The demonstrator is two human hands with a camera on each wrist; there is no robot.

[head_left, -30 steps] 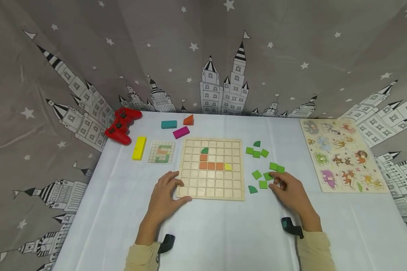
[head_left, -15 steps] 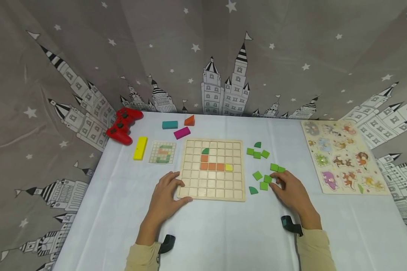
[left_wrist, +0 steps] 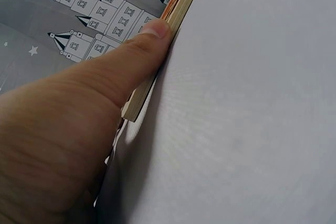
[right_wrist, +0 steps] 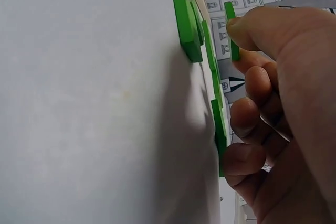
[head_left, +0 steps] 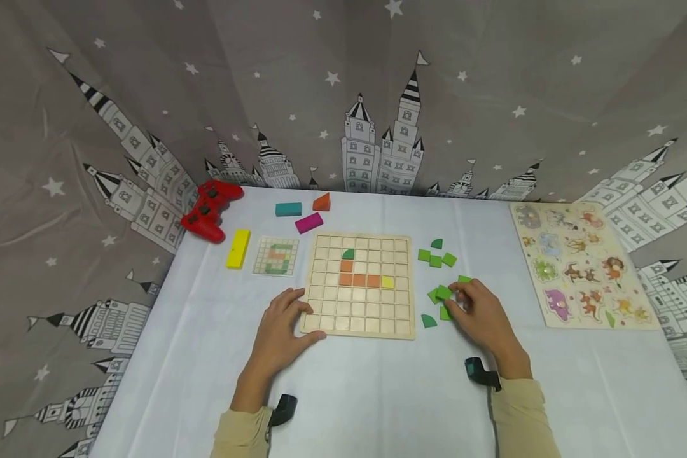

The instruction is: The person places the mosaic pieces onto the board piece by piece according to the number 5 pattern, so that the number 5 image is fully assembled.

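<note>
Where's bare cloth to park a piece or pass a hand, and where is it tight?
Free: the near strip of tablecloth between the two sleeves, and the gap between the green tiles and the animal puzzle. Crowded: right of the grid board around the right hand, and the far left corner by the red gamepad.

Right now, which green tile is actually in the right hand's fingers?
The green square tile at the cluster's left, pinched and lifted by the right hand. The other green tiles lie flat on the table.

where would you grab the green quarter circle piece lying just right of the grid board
Pinch the green quarter-circle piece from above, thumb on one straight edge and a finger on the curved edge. It lies flat and thin on the cloth, apart from the wooden board, so probably only its edges offer grip.
</note>
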